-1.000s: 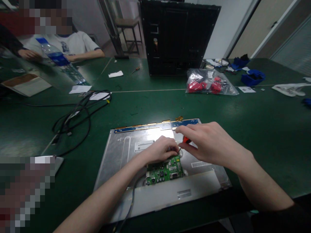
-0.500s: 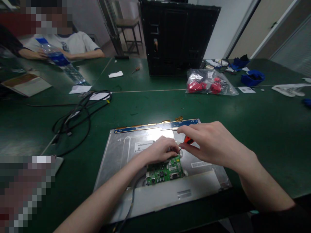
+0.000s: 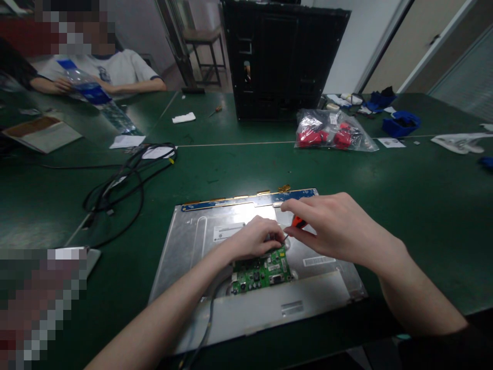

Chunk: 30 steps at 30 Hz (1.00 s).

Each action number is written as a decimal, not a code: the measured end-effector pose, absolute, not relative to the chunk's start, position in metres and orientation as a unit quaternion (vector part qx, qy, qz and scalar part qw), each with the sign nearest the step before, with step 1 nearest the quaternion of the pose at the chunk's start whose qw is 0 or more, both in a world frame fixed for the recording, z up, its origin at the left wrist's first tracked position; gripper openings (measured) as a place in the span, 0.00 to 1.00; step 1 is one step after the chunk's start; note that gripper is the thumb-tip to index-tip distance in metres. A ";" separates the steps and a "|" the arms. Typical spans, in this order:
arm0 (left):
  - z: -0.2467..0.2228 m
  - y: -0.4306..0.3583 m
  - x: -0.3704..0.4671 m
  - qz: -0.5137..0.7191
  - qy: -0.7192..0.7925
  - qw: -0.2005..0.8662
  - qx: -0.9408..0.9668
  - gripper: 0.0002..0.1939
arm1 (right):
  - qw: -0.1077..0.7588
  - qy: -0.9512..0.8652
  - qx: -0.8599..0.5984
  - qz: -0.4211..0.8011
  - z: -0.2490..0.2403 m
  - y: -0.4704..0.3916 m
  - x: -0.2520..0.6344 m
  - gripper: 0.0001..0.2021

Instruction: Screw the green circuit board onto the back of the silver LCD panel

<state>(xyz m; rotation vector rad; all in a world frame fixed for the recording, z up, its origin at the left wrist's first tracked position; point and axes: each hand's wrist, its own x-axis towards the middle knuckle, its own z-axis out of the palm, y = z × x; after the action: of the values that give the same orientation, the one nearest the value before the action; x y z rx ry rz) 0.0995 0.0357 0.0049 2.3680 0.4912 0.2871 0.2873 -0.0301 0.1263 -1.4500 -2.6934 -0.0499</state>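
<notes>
Evidently the work is partway along: the green circuit board (image 3: 262, 273) lies on the back of the metal panel (image 3: 179, 246), lower centre of the frame, with its components exposed. The right hand (image 3: 335, 226) grips a red-handled tool (image 3: 298, 222), its thin shaft angled down to the board's upper right corner. The left hand (image 3: 257, 236) is curled over the board's upper edge; I cannot tell whether it pinches anything. That corner looks unfinished, while the other corners give no clear sign of being fastened or loose. A pale strip (image 3: 262, 311) covers the panel's lower edge, and a cable (image 3: 210, 314) crosses it. The tool's tip and any screw there are too small to make out, fingers hide the upper edge, and the cable's lower end leaves the frame.
</notes>
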 end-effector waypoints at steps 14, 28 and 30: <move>0.002 0.038 0.101 0.110 0.187 0.356 0.909 0.03 | 0.038 -0.880 -0.473 -0.017 0.126 -0.030 0.287 0.10; 0.005 0.036 0.100 0.113 0.186 0.352 0.910 0.04 | 0.033 -0.878 -0.476 -0.032 0.125 -0.030 0.286 0.10; 0.004 0.036 0.100 0.112 0.185 0.350 0.911 0.04 | 0.025 -0.875 -0.483 -0.037 0.126 -0.030 0.286 0.10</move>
<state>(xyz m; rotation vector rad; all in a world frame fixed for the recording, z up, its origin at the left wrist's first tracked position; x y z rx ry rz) 0.1004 0.0361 0.0044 2.3614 0.4798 0.2909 0.2860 -0.0297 0.1257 -1.4931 -2.7041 -0.1129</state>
